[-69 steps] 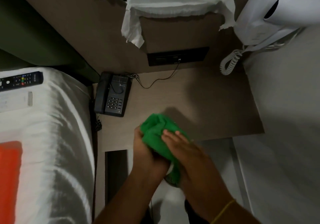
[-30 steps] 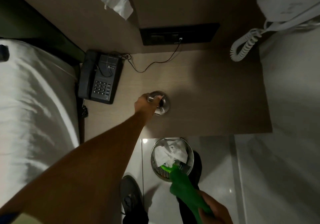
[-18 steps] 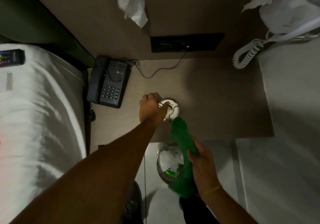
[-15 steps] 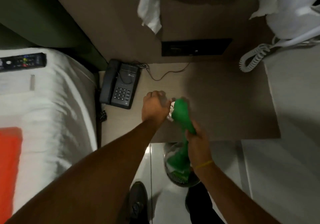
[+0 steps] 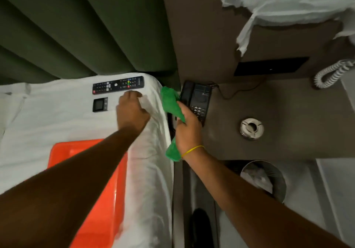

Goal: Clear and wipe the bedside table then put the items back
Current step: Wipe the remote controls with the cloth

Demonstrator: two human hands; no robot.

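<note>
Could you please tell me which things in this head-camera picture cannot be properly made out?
- Left hand: its fingers curl away over the bed sheet; a grasp cannot be told.
- Telephone: the near corner is hidden by the right hand and green cloth.
- Remote control: button labels too small.
- Waste bin: contents dim and blurred.
- Coiled cord: cut off by the right edge.

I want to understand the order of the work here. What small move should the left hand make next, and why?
Probably it should close on the TV remote and carry it to the bedside table. The left hand hovers open just below the remote on the bed, the ashtray is already on the table, and the right hand is busy holding the green cloth.
</note>
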